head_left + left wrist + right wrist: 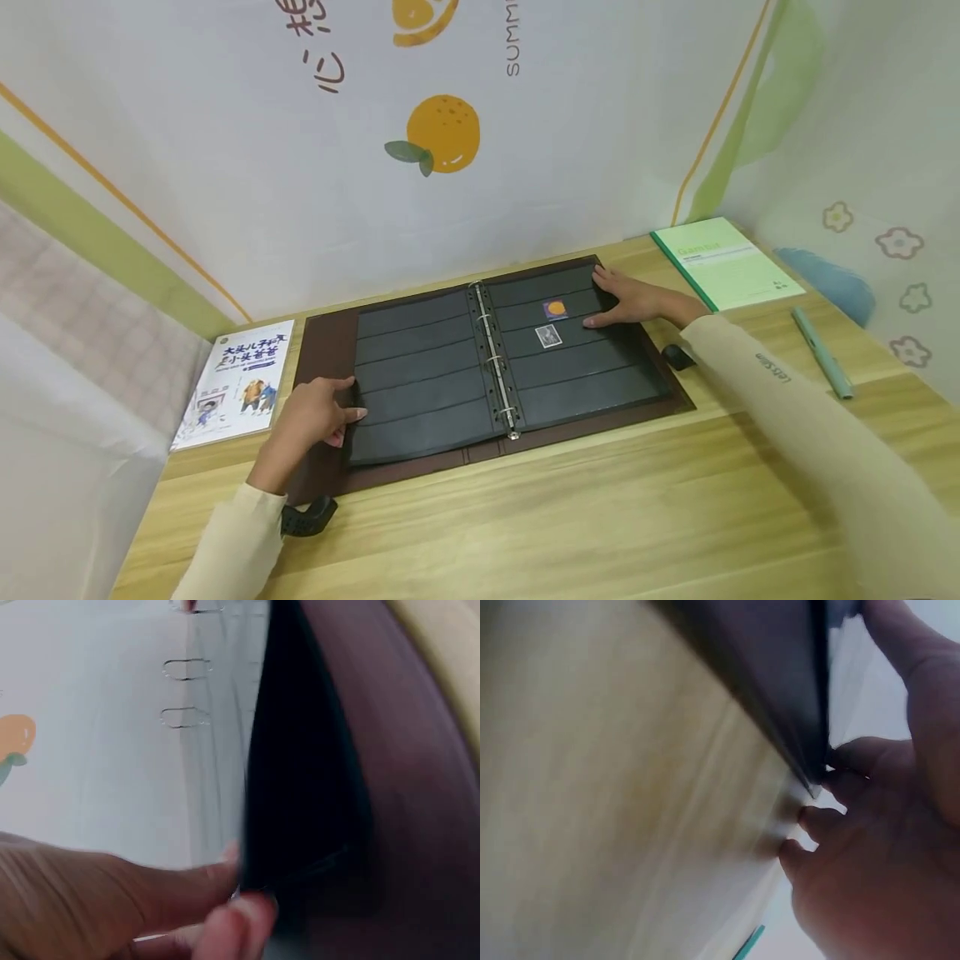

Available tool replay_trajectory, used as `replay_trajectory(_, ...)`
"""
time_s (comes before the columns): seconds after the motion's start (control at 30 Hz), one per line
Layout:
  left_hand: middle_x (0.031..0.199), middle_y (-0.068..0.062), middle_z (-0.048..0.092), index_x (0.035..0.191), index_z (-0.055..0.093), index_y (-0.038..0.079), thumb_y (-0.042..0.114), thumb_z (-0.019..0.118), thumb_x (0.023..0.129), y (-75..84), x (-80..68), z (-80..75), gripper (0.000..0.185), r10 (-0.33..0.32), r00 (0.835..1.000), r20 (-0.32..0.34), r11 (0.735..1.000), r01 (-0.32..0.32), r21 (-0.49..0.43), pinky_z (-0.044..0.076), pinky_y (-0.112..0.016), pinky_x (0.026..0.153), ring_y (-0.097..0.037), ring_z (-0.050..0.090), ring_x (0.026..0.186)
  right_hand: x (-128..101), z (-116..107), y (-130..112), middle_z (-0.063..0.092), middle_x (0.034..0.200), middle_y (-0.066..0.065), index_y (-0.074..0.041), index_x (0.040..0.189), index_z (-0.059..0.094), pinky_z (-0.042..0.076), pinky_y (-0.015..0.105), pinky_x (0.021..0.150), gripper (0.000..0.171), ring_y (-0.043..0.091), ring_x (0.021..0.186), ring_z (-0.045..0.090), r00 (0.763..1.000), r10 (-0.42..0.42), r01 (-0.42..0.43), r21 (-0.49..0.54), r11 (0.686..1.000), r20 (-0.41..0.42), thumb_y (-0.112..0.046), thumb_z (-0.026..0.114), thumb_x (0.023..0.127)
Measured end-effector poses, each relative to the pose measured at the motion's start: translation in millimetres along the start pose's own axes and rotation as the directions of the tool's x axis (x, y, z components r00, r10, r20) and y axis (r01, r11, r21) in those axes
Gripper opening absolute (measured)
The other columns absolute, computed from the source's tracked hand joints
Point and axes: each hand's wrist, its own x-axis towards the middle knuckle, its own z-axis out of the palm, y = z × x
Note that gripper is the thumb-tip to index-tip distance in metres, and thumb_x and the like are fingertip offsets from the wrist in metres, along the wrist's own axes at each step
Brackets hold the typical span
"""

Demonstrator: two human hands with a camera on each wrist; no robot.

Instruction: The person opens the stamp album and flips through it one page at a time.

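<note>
A brown ring binder (324,333) lies open on the wooden table, holding black pocket pages on metal rings (495,358). My left hand (318,415) pinches the outer edge of the left black page (420,375); in the left wrist view the thumb and a fingertip (240,919) close on that dark page (300,787). My right hand (628,300) lies flat on the right page's far corner, fingers straight. In the right wrist view the fingers (832,821) sit at the binder's edge (765,667). An orange stamp (555,309) and a grey stamp (548,336) sit in the right page's pockets.
A children's book (236,379) lies left of the binder. A green notebook (723,262) and a teal pen (821,352) lie at the right. A small black object (678,357) sits beside the binder's right edge. A printed wall stands close behind the table.
</note>
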Motion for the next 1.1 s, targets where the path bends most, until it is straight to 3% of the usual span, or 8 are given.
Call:
replay_trajectory(0.13, 0.054, -0.006, 0.063, 0.148, 0.047, -0.002, 0.026, 0.074, 0.093, -1.4, -4.4, 3.2, 0.068, 0.001, 0.999, -0.052, 0.999, 0.001, 0.046, 0.048, -0.031, 0.054, -0.013, 0.056, 0.043, -0.1, -3.7, -2.8, -0.007, 0.169, 0.024, 0.006, 0.160, 0.003, 0.008, 0.065, 0.123, 0.116, 0.048, 0.155, -0.009, 1.000, -0.005, 0.005, 0.001, 1.000, -0.005, -0.053, 0.073, 0.088)
replay_trajectory(0.23, 0.081, -0.022, 0.073, 0.144, 0.054, -0.001, 0.027, 0.075, 0.091, 0.0, -6.4, 6.9, 0.063, 0.040, 0.989, -0.144, 0.994, -0.024, 0.110, 0.042, -0.032, 0.050, -0.021, 0.057, 0.048, -1.2, -6.6, -4.6, -0.007, 0.168, 0.026, 0.006, 0.160, 0.003, 0.009, 0.065, 0.123, 0.116, 0.049, 0.155, -0.008, 1.000, 0.007, -0.007, -0.005, 1.000, -0.012, -0.052, 0.074, 0.088)
replay_trajectory(0.33, 0.107, -0.031, 0.070, 0.135, 0.062, -0.002, 0.023, 0.079, 0.088, 5.8, -8.8, 12.6, 0.056, 0.102, 0.962, -0.251, 0.981, -0.056, 0.183, 0.050, -0.041, 0.054, -0.034, 0.063, 0.067, -3.7, -7.9, -7.1, -0.009, 0.166, 0.031, 0.008, 0.159, 0.001, 0.011, 0.066, 0.122, 0.121, 0.051, 0.154, -0.006, 0.998, 0.045, -0.045, 0.001, 0.999, -0.043, -0.051, 0.077, 0.085)
replay_trajectory(0.43, 0.123, -0.034, 0.062, 0.135, 0.063, 0.000, 0.020, 0.080, 0.087, 16.0, -12.9, 19.2, 0.055, 0.161, 0.940, -0.301, 0.968, -0.091, 0.232, 0.057, -0.053, 0.069, -0.050, 0.062, 0.102, -6.1, -7.1, -11.4, -0.010, 0.163, 0.037, 0.010, 0.158, 0.000, 0.013, 0.068, 0.121, 0.128, 0.055, 0.152, -0.004, 0.992, 0.093, -0.095, -0.014, 0.995, -0.085, -0.053, 0.080, 0.081)
replay_trajectory(0.57, 0.153, -0.036, 0.037, 0.151, 0.048, 0.009, 0.033, 0.074, 0.092, 35.0, -19.4, 28.5, 0.070, 0.197, 0.958, -0.209, 0.967, -0.153, 0.205, 0.046, -0.076, 0.089, -0.063, 0.034, 0.139, -6.9, -4.7, -17.3, -0.004, 0.161, 0.041, 0.015, 0.156, 0.011, 0.015, 0.070, 0.119, 0.125, 0.057, 0.150, 0.002, 0.987, 0.108, -0.118, -0.081, 0.990, -0.123, -0.055, 0.080, 0.080)
replay_trajectory(0.7, 0.165, -0.031, 0.016, 0.159, 0.035, 0.018, 0.052, 0.070, 0.090, 53.4, -24.6, 37.4, 0.085, 0.166, 0.985, -0.050, 0.976, -0.157, 0.150, 0.019, -0.091, 0.094, -0.068, 0.006, 0.143, -4.9, -1.8, -21.1, 0.010, 0.160, 0.041, 0.018, 0.152, 0.024, 0.021, 0.069, 0.118, 0.114, 0.056, 0.148, 0.013, 0.987, 0.085, -0.104, -0.138, 0.985, -0.137, -0.053, 0.079, 0.082)
replay_trajectory(0.93, 0.166, -0.029, 0.014, 0.160, 0.033, 0.022, 0.054, 0.075, 0.085, 65.6, -25.0, 46.5, 0.091, 0.078, 0.996, 0.046, 0.980, -0.085, 0.180, 0.023, -0.092, 0.090, -0.071, 0.008, 0.141, -3.8, 2.9, -33.2, 0.048, 0.136, 0.037, 0.015, 0.138, 0.045, 0.042, 0.060, 0.102, 0.085, 0.046, 0.121, 0.048, 0.978, -0.023, 0.015, -0.039, 0.999, -0.207, -0.031, 0.087, 0.080)
replay_trajectory(1.1, 0.166, -0.028, 0.014, 0.160, 0.031, 0.024, 0.056, 0.073, 0.086, 65.0, -22.7, 48.8, 0.092, 0.084, 0.995, 0.051, 0.978, -0.092, 0.187, 0.025, -0.091, 0.090, -0.071, 0.010, 0.141, -7.6, 6.6, -40.3, 0.049, 0.136, 0.037, 0.018, 0.143, 0.034, 0.039, 0.061, 0.107, 0.088, 0.050, 0.126, 0.048, 0.947, -0.111, 0.108, -0.026, 0.994, -0.300, -0.012, 0.087, 0.079)
